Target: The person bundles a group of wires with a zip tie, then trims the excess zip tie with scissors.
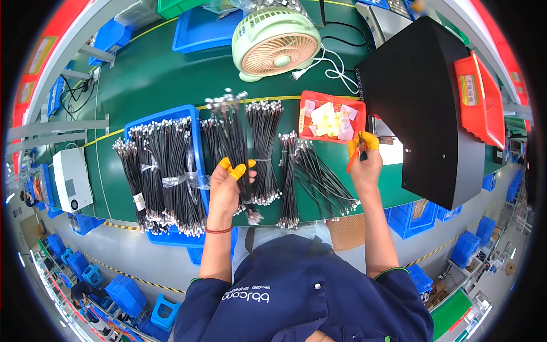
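Observation:
My left hand (224,191), with yellow finger covers, is closed round a bundle of black cables (228,128) with small white connectors, held up off the table. In my right hand (367,168), also with yellow finger covers, is a pair of cutting pliers (352,161) with orange handles. Just beyond that hand stands a red tray (303,132) of yellow and pale paper slips. Between my hands lie a tied cable bundle (264,154), a thinner bundle (289,185) and a fanned-out group of cables (326,179).
Left of my hands, a blue tray (199,154) carries several cable bundles (165,171). A pale green fan (279,48) stands at the back, its white cord (336,71) beside it. A large black box (421,108) with a red bin (480,105) occupies the right. Far left is a white device (72,179).

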Demonstrator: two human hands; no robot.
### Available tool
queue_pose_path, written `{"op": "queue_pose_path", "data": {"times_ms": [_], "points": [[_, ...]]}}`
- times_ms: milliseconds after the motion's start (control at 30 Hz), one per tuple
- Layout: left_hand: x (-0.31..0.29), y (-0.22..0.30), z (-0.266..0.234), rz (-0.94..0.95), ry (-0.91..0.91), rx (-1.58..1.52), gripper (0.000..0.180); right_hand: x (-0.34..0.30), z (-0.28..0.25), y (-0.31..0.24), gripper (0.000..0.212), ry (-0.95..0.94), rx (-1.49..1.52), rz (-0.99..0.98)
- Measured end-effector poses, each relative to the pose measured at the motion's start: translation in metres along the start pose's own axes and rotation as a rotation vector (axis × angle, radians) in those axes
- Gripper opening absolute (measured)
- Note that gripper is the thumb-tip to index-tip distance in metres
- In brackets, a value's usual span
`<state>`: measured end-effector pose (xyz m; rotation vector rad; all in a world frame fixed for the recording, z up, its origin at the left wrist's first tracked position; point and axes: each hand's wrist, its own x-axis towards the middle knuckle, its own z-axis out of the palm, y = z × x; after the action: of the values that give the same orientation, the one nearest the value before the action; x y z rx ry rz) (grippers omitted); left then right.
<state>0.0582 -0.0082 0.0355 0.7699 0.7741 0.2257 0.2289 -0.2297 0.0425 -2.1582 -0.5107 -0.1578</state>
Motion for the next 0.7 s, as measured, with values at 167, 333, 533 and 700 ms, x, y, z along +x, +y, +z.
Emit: {"op": "queue_pose_path", "data": {"times_ms": [167, 333, 533, 700], "points": [[-0.028, 0.033, 0.015, -0.079, -0.246, -0.427, 0.019, -0.025, -0.004, -0.051, 0.032, -0.118, 0.280, 0.209], [-0.043, 0.052, 0.024, -0.101, -0.239, -0.447, 0.020, -0.055, -0.009, -0.112, 0.040, -0.526, 0.699, 0.380], [-0.069, 0.059, 0.044, 0.058, -0.298, -0.287, 0.025, -0.088, -0.009, -0.154, 0.042, -0.676, 0.470, 0.455], [-0.085, 0.083, 0.048, 0.025, -0.569, -0.435, 0.036, -0.102, -0.033, -0.136, 0.030, -0.891, 1.242, 0.818]]}}
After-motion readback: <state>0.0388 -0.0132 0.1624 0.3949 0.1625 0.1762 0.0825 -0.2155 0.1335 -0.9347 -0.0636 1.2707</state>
